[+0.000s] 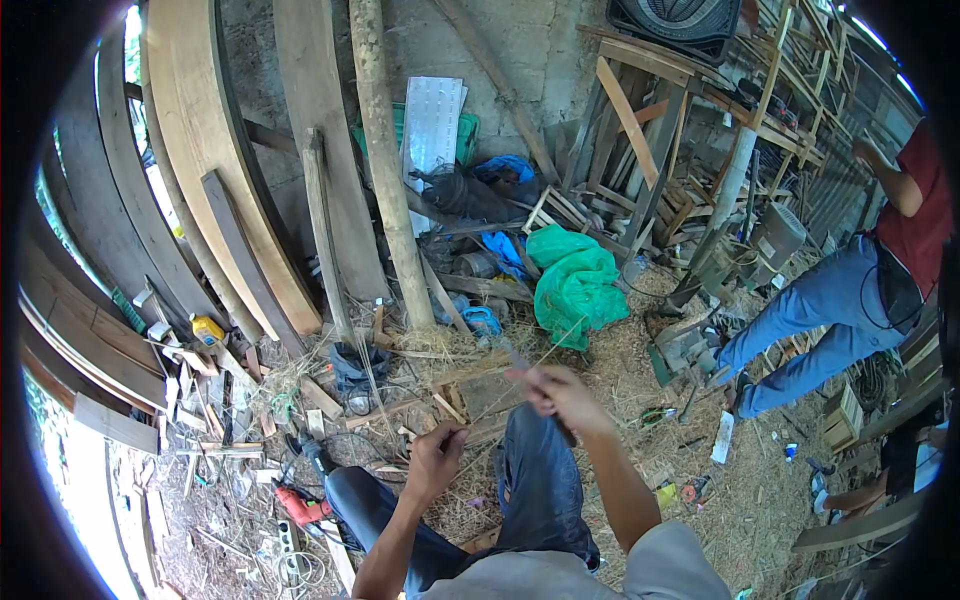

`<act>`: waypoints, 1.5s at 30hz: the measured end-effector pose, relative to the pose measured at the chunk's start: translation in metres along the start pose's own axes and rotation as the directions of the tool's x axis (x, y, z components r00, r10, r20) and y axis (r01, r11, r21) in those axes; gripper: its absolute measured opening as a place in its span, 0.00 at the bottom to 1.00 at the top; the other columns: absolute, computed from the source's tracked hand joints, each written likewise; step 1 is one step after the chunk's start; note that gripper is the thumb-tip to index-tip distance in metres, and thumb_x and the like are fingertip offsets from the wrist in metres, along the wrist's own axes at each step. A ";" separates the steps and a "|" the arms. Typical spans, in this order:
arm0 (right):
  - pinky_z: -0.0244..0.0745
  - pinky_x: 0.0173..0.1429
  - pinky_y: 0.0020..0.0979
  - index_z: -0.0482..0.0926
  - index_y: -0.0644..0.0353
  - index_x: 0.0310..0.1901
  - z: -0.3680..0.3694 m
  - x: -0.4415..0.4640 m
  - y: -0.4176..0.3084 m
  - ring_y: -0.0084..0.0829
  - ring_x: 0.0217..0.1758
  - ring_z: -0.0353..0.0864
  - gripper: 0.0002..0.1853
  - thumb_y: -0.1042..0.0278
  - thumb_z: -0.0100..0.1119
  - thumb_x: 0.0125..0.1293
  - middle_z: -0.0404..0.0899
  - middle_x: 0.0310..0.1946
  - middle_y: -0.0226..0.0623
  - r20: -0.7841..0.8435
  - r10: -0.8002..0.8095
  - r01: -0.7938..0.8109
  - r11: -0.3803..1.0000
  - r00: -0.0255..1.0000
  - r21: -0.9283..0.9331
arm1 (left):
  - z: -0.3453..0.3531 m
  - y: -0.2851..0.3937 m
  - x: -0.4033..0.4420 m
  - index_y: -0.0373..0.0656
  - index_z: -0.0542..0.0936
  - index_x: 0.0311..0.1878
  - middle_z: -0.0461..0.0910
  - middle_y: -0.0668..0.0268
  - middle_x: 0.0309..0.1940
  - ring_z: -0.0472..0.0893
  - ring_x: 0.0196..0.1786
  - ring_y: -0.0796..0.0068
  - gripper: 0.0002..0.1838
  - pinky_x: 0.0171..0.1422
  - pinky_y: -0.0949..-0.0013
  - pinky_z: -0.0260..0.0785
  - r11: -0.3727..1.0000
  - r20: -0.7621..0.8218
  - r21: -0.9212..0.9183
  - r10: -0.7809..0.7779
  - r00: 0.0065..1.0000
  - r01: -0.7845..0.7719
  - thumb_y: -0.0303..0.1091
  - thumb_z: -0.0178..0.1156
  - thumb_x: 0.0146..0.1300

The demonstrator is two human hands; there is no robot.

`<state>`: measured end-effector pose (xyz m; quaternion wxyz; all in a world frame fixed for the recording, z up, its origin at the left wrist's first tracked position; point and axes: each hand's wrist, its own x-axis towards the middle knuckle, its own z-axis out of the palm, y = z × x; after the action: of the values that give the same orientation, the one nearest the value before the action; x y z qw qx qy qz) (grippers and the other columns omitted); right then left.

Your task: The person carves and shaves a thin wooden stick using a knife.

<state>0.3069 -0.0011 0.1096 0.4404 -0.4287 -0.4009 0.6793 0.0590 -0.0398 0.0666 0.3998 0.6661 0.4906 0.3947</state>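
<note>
My right hand (568, 400) is closed around a knife (515, 358), or a similar bladed tool. Its narrow grey blade points up and left, slightly blurred, and a dark brown end shows below the fist. Over my left thigh, my left hand (437, 460) has its fingers curled in. Whatever it may pinch is too thin or too hidden to make out. Both hands are apart, above my bent legs in dark blue trousers (540, 480). Thin pale strips and shavings (440, 372) lie on the ground just beyond them.
A red power tool (300, 505) and a power strip (290, 555) lie at lower left. Long planks (215, 150) lean on the left. A green sack (575, 285) sits ahead. At right stands another person (850, 290) near a metal machine (685, 345).
</note>
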 end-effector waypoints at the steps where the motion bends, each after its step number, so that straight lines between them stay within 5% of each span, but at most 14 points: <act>1: 0.52 0.24 0.19 0.77 0.67 0.54 0.012 0.000 0.007 0.13 0.21 0.56 0.18 0.60 0.49 0.74 0.63 0.22 0.20 0.068 0.058 -0.054 0.997 0.996 -0.060 | 0.003 0.004 0.003 0.35 0.80 0.39 0.76 0.67 0.21 0.75 0.25 0.82 0.05 0.30 0.74 0.66 1.000 0.005 -0.001 -0.002 1.000 0.002 0.26 0.58 0.66; 4: 0.51 0.24 0.18 0.77 0.69 0.51 0.039 0.003 0.029 0.13 0.21 0.57 0.17 0.62 0.47 0.75 0.63 0.21 0.22 0.169 0.050 -0.051 0.999 0.984 -0.004 | 0.008 0.011 0.006 0.35 0.80 0.38 0.75 0.61 0.18 0.72 0.21 0.78 0.03 0.27 0.70 0.65 0.999 -0.026 -0.036 0.035 0.999 -0.036 0.24 0.60 0.63; 12: 0.50 0.23 0.18 0.78 0.69 0.49 -0.002 0.007 0.006 0.12 0.19 0.56 0.19 0.59 0.51 0.74 0.64 0.20 0.21 -0.009 -0.003 0.002 0.996 1.000 -0.092 | -0.014 0.001 -0.006 0.34 0.80 0.40 0.78 0.66 0.21 0.76 0.25 0.80 0.07 0.30 0.74 0.69 0.997 0.089 -0.030 -0.075 0.993 0.078 0.27 0.55 0.68; 17: 0.49 0.22 0.18 0.78 0.72 0.48 -0.019 0.006 0.001 0.12 0.19 0.56 0.20 0.59 0.52 0.73 0.64 0.20 0.21 0.049 0.001 0.004 0.995 0.999 -0.100 | -0.018 -0.006 -0.015 0.34 0.80 0.39 0.78 0.62 0.21 0.75 0.23 0.79 0.06 0.29 0.71 0.67 1.000 0.105 -0.016 0.013 0.994 -0.011 0.26 0.57 0.66; 22: 0.49 0.21 0.17 0.77 0.73 0.48 -0.049 0.004 -0.009 0.10 0.18 0.56 0.20 0.58 0.51 0.74 0.63 0.20 0.21 -0.098 -0.100 0.097 0.995 0.990 -0.035 | -0.030 -0.018 -0.022 0.34 0.80 0.38 0.76 0.61 0.18 0.73 0.20 0.79 0.05 0.27 0.70 0.66 0.997 0.043 -0.054 0.055 0.998 -0.053 0.26 0.58 0.66; 28: 0.50 0.21 0.16 0.74 0.69 0.55 -0.057 0.004 -0.024 0.11 0.19 0.55 0.20 0.60 0.51 0.73 0.63 0.21 0.21 -0.246 -0.164 0.185 0.981 0.955 0.062 | -0.037 -0.028 -0.016 0.37 0.80 0.38 0.78 0.64 0.21 0.74 0.21 0.79 0.06 0.28 0.70 0.66 0.998 0.057 -0.018 -0.066 0.996 0.067 0.28 0.56 0.67; 31: 0.51 0.22 0.16 0.71 0.62 0.62 -0.021 -0.005 -0.014 0.12 0.20 0.56 0.22 0.59 0.53 0.72 0.63 0.21 0.21 0.002 -0.096 0.096 0.995 0.995 0.034 | -0.023 -0.026 -0.006 0.37 0.80 0.38 0.78 0.61 0.20 0.74 0.20 0.75 0.05 0.27 0.69 0.66 0.993 0.032 -0.063 -0.098 0.995 0.100 0.27 0.57 0.67; 33: 0.51 0.22 0.17 0.69 0.63 0.64 0.017 -0.006 0.004 0.13 0.20 0.57 0.22 0.60 0.52 0.73 0.65 0.22 0.22 0.031 0.070 -0.068 0.996 0.997 -0.066 | -0.011 -0.013 0.003 0.37 0.79 0.40 0.75 0.65 0.20 0.74 0.24 0.80 0.06 0.29 0.71 0.66 0.993 -0.013 0.115 0.011 1.000 -0.009 0.28 0.55 0.68; 35: 0.52 0.23 0.18 0.72 0.64 0.61 0.036 0.003 0.038 0.13 0.20 0.57 0.20 0.61 0.51 0.74 0.66 0.22 0.23 0.155 0.048 -0.046 0.999 0.987 -0.015 | 0.001 0.000 0.010 0.37 0.79 0.40 0.75 0.64 0.20 0.74 0.24 0.79 0.06 0.29 0.71 0.66 0.997 -0.015 0.068 0.046 0.999 -0.045 0.28 0.56 0.67; 40: 0.50 0.24 0.18 0.78 0.64 0.54 0.028 0.020 0.040 0.13 0.19 0.54 0.17 0.60 0.48 0.75 0.63 0.21 0.22 0.091 0.085 -0.085 0.996 0.992 -0.005 | -0.001 0.007 0.010 0.37 0.79 0.40 0.77 0.62 0.20 0.75 0.24 0.77 0.06 0.30 0.70 0.67 0.997 -0.025 0.056 0.054 0.998 -0.053 0.29 0.56 0.67; 42: 0.50 0.23 0.18 0.79 0.66 0.51 0.014 0.018 0.030 0.12 0.19 0.53 0.17 0.60 0.49 0.75 0.63 0.21 0.21 0.042 0.051 -0.053 0.998 0.998 0.038 | -0.008 0.011 0.006 0.34 0.79 0.41 0.79 0.52 0.23 0.80 0.24 0.64 0.05 0.30 0.65 0.68 0.993 -0.007 0.081 0.086 0.996 -0.085 0.24 0.58 0.64; 45: 0.49 0.22 0.19 0.78 0.66 0.51 -0.008 0.018 0.019 0.12 0.18 0.53 0.17 0.60 0.49 0.74 0.62 0.19 0.21 0.039 0.032 -0.035 0.997 0.999 0.063 | -0.012 -0.003 -0.001 0.34 0.79 0.41 0.80 0.54 0.24 0.80 0.25 0.67 0.05 0.30 0.66 0.68 0.998 0.035 0.040 0.053 0.998 -0.054 0.25 0.57 0.65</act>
<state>0.3049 0.0117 0.0857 0.4348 -0.4080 -0.3800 0.7071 0.0466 -0.0386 0.0679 0.3837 0.6937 0.4737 0.3837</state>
